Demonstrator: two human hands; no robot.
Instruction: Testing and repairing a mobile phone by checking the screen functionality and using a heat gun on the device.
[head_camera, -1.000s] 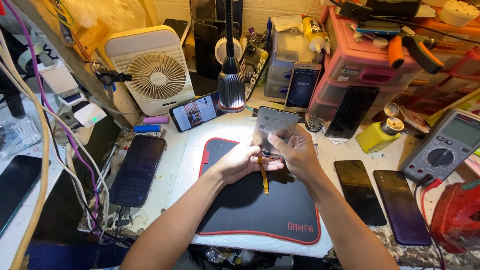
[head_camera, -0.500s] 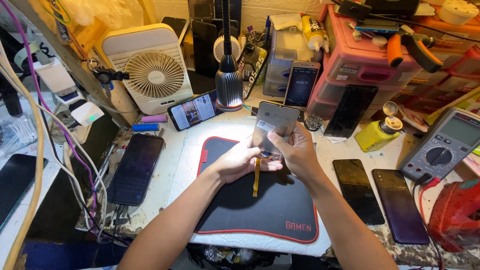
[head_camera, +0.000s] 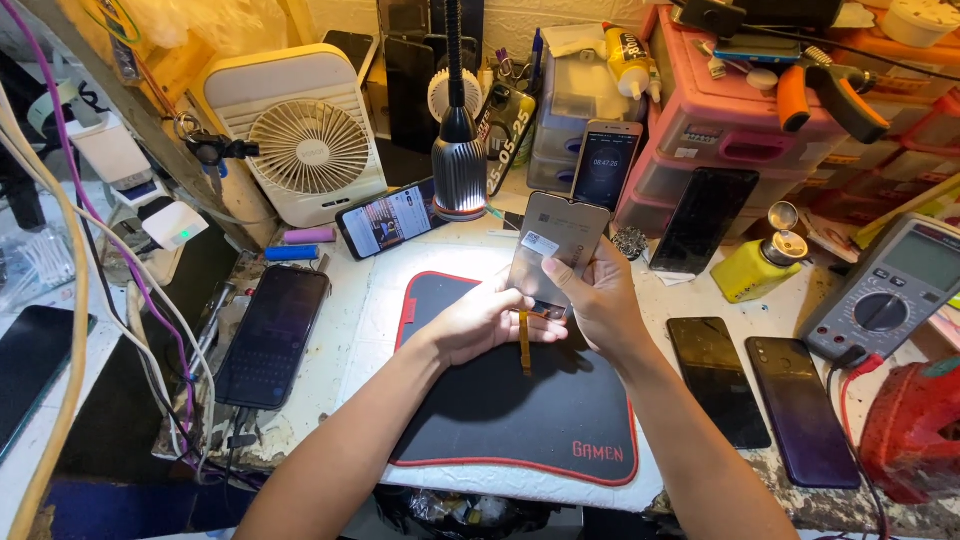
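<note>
So both hands meet over the black mat: the left hand pinches the lower edge of the phone screen panel, and the right hand curls its fingers around the panel's side, holding it upright above the mat. One orange ribbon cable dangles from the panel, two dark phones lie right of the mat, and one lies to its left.

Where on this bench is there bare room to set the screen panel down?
The black mat below both hands is bare, as is the white strip between mat and left phone. The back by the fan and drawers is crowded.
</note>
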